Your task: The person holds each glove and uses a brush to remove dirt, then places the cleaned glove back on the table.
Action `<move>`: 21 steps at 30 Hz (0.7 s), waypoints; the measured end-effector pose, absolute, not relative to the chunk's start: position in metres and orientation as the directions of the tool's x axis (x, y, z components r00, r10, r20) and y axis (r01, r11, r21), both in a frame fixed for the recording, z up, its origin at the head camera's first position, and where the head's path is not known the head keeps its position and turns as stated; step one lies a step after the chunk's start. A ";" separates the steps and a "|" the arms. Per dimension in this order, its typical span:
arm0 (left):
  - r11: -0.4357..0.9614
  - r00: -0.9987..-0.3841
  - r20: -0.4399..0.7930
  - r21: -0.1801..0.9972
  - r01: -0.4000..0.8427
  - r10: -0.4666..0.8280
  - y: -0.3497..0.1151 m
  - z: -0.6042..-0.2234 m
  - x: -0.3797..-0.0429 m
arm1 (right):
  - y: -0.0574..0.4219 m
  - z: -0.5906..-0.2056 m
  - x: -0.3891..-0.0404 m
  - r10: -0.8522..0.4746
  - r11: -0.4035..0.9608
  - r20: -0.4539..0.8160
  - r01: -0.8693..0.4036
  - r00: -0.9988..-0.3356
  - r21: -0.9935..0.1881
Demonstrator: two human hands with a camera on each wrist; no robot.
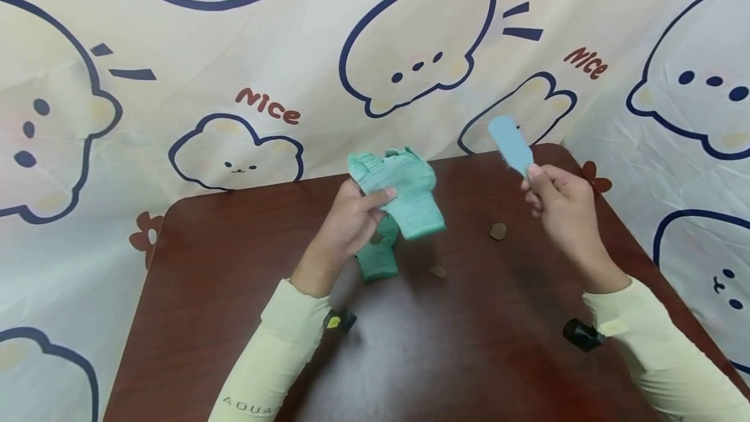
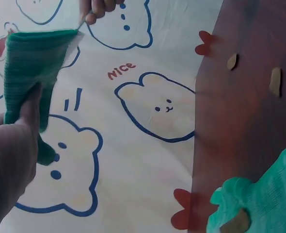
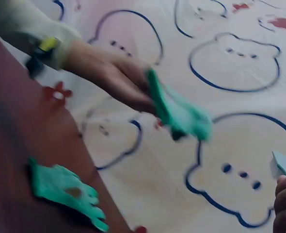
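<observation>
My left hand [image 1: 347, 221] holds a mint-green knit glove [image 1: 410, 194] up over the table, thumb across its near face and fingers behind. In the left wrist view the held glove [image 2: 29, 73] hangs with its cuff upward. My right hand [image 1: 565, 204] grips the narrow end of a light blue, flat, paddle-shaped tool [image 1: 512, 142], raised to the right of the glove and apart from it. A second green glove [image 1: 377, 261] lies on the table, partly hidden below the left hand. In the right wrist view a brown piece [image 3: 73, 192] lies on it.
Two small flat brown pieces, one farther back [image 1: 497, 232] and one nearer [image 1: 437, 271], lie on the dark brown table [image 1: 469, 344]. A cartoon-printed cloth [image 1: 328, 135] stands behind and beside the table. Black devices sit at the left wrist [image 1: 342, 320] and right wrist [image 1: 582, 334].
</observation>
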State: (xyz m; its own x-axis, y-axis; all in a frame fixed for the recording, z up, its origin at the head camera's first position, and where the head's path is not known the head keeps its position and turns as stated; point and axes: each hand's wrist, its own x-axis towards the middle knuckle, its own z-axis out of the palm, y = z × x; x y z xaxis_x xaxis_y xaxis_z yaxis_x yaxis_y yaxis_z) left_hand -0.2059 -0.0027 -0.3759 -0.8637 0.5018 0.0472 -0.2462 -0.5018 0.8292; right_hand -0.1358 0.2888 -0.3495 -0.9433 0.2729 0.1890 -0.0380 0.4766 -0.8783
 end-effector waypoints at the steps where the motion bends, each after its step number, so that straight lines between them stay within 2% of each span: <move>1: -0.501 -0.865 0.047 0.830 -0.245 0.500 -0.002 -0.375 -0.207 | 0.287 -0.350 -0.133 0.249 0.471 0.187 -0.049 -0.950 -0.881; 7: -0.462 -0.840 0.033 0.847 -0.264 0.541 0.017 -0.376 -0.206 | 0.249 -0.351 -0.122 0.041 0.491 0.205 -0.159 -0.978 -0.856; 11: -0.415 -0.811 0.033 0.871 -0.264 0.584 0.024 -0.376 -0.204 | 0.236 -0.357 -0.124 -0.033 0.551 0.202 -0.186 -0.979 -0.814; 21: -0.410 -0.813 0.015 0.869 -0.277 0.582 0.022 -0.374 -0.204 | 0.240 -0.354 -0.128 0.031 0.577 0.197 -0.143 -0.980 -0.804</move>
State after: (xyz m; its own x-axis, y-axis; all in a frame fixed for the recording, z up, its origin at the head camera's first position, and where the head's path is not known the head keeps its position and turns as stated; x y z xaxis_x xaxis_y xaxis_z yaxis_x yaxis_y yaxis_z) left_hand -0.2043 0.0222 -0.3742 -0.8130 0.5820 0.0152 -0.2774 -0.4102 0.8688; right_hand -0.1279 0.2404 -0.3541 -0.9799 0.0313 0.1972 -0.1435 0.5766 -0.8043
